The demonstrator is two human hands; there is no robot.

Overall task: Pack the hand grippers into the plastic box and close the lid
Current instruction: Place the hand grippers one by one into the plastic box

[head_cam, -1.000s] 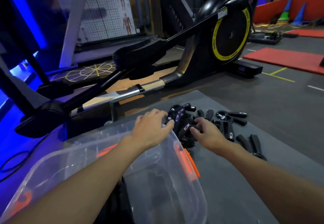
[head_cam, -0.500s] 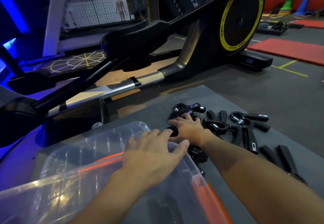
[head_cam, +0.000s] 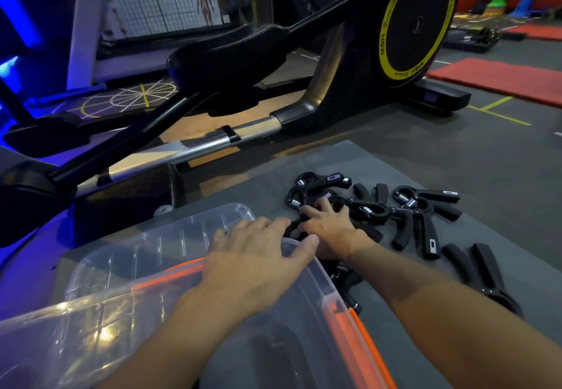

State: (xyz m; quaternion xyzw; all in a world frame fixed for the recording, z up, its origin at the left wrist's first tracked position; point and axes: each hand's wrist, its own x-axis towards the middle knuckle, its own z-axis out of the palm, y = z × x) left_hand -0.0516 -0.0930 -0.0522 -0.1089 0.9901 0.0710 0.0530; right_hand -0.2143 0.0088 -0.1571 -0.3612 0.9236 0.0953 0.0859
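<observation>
A clear plastic box (head_cam: 317,279) with orange latches (head_cam: 365,343) fills the lower left. Its clear ribbed lid (head_cam: 182,230) lies just beyond it. Several black hand grippers (head_cam: 419,206) with springs are piled on the grey mat to the right of the box, and one more (head_cam: 474,270) lies apart nearer to me. My left hand (head_cam: 258,254) rests on the box's far rim, fingers straight. My right hand (head_cam: 330,227) lies palm down on the near part of the pile, fingers spread among the grippers. What lies under its palm is hidden.
A black elliptical trainer (head_cam: 304,69) with a yellow-ringed flywheel (head_cam: 416,23) stands close behind the grey mat (head_cam: 486,175). Red floor mats (head_cam: 501,78) lie at the far right. Blue light falls on the floor at the left.
My left hand has drawn back from the pile onto the box's far rim. My right hand has slid left and further onto the pile. The view has moved closer and lower.
</observation>
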